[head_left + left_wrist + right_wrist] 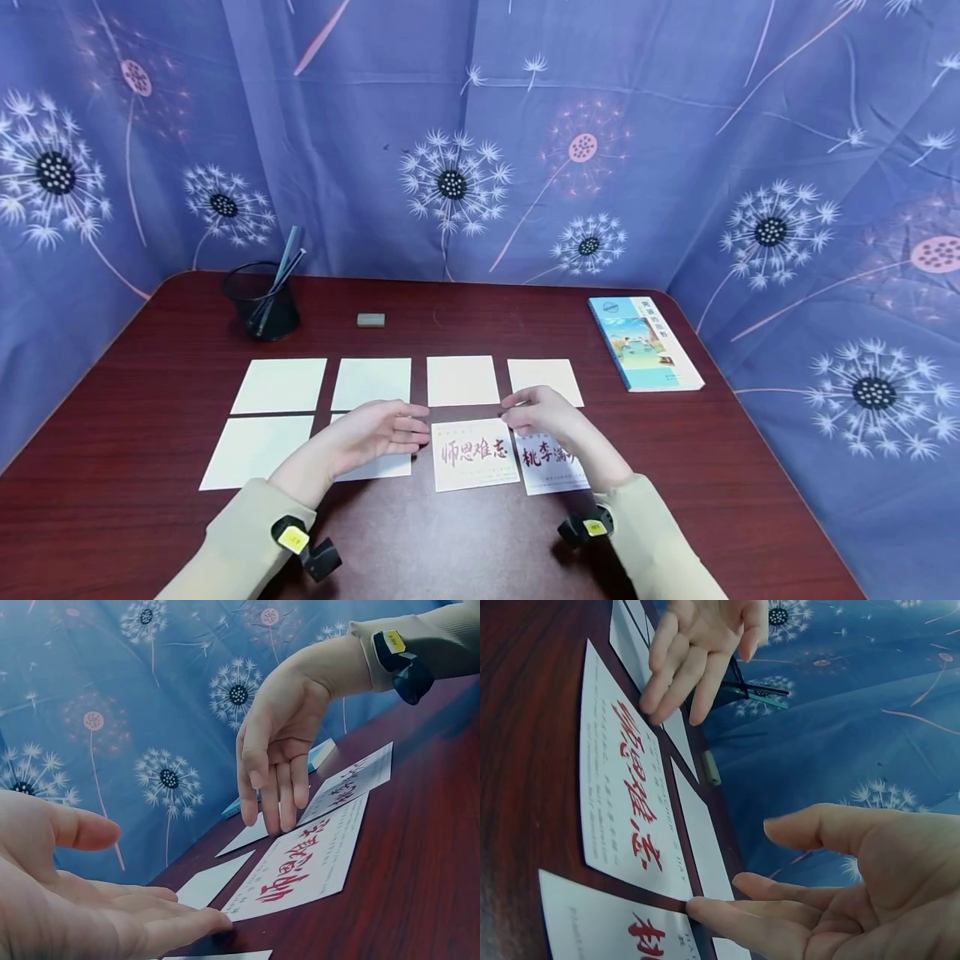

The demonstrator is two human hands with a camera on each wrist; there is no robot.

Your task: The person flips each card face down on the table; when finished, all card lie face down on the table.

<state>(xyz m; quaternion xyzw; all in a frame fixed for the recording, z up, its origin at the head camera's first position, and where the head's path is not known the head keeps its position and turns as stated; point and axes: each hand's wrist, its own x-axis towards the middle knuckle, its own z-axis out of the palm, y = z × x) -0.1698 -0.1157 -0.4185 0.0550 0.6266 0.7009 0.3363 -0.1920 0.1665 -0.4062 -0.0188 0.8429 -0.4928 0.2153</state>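
Two white cards with red Chinese writing lie side by side in the front row: the left printed card point(476, 467) and the right printed card point(551, 475). My left hand point(378, 437) is over a blank card point(386, 468), its fingertips right at the left edge of the left printed card. My right hand point(547, 417) hangs over the right printed card and hides its upper right part, fingertips near the gap between the two. Both hands have relaxed, fairly straight fingers and hold nothing. In the right wrist view, the right hand's fingertip point(697, 906) overlaps the left printed card's corner.
Blank white cards form a back row, including one at far left point(279, 386), with another blank card point(257, 452) in front of it. Behind stand a black mesh pen holder point(273, 317) with pens and a small eraser point(371, 320). A book point(645, 343) lies at right.
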